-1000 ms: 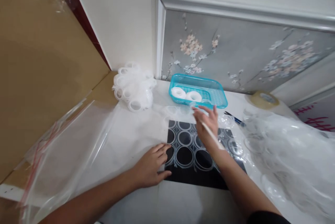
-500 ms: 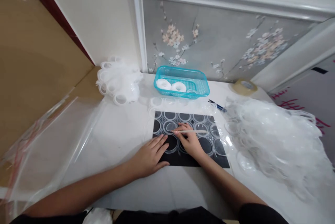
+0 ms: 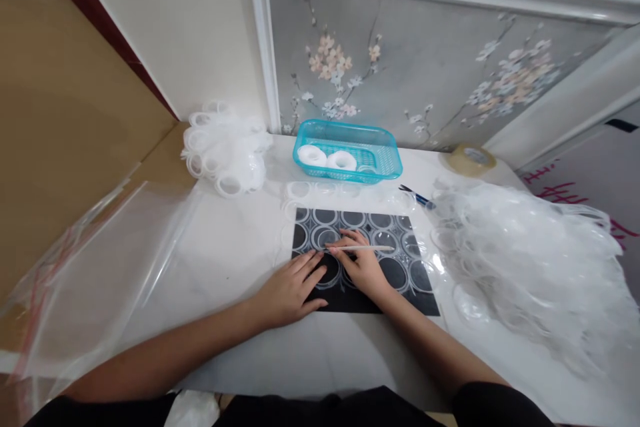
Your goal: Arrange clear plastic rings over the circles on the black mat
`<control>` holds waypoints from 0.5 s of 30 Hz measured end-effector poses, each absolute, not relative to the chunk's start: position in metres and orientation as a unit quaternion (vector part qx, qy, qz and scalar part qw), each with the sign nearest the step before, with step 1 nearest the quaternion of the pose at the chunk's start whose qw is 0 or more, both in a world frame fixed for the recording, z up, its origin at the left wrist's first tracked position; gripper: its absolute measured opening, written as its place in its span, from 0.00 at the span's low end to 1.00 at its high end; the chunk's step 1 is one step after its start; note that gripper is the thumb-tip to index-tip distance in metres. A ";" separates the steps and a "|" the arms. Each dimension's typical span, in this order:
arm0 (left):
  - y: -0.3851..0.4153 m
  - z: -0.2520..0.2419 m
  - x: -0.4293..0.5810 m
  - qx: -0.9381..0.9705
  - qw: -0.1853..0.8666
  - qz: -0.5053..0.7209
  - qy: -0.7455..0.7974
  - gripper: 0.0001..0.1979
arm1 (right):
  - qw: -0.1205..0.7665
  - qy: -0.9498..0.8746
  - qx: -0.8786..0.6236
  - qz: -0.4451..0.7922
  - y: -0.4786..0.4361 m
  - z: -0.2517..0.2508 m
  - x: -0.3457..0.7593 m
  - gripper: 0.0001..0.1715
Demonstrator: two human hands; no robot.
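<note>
A black sheet (image 3: 350, 304) lies on the white table under a clear layer patterned with rows of translucent white rings (image 3: 393, 274). My left hand (image 3: 293, 287) rests flat on the sheet's left side, fingers spread and holding nothing. In my right hand (image 3: 361, 266) is a slim white pen-like tool (image 3: 370, 248), pinched between thumb and fingers and slanting low over the sheet. Its tip is by a ring left of centre, close to my left fingertips. I cannot tell what kind of tip it has.
Behind the sheet stands a blue plastic basket (image 3: 395, 164) with two white rolls (image 3: 342, 161) in it. Dark-blue snips (image 3: 419, 197) and a tape roll (image 3: 471, 160) lie at right. Heaps of translucent ringed plastic flank the sheet, one at left (image 3: 227, 147), a larger one at right (image 3: 525, 260).
My left hand has slid slightly right, its fingertips nearer the tool tip. My right hand keeps its grip with little movement. The view has shifted slightly.
</note>
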State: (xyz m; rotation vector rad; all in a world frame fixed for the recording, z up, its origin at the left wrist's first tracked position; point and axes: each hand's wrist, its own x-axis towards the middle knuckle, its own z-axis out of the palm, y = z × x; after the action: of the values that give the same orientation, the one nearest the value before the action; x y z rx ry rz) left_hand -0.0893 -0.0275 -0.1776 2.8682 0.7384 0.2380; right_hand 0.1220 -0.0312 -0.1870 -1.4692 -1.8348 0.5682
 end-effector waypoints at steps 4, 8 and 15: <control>-0.027 -0.178 -0.091 0.953 0.123 0.095 0.259 0.31 | 0.295 -0.813 -0.492 0.099 -0.030 -0.186 0.126 0.10; -0.027 -0.176 -0.092 0.951 0.136 0.094 0.262 0.30 | 0.226 -0.890 -0.396 0.005 -0.021 -0.183 0.129 0.11; -0.029 -0.175 -0.096 0.948 0.137 0.096 0.272 0.30 | 0.314 -0.819 -0.473 -0.088 0.017 -0.163 0.147 0.13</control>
State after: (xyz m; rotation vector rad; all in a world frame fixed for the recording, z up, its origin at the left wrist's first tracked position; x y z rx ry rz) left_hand -0.0958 -0.0288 -0.1753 2.7423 0.7883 0.2768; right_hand 0.1469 0.0165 -0.1631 -1.2459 -2.1579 -0.2320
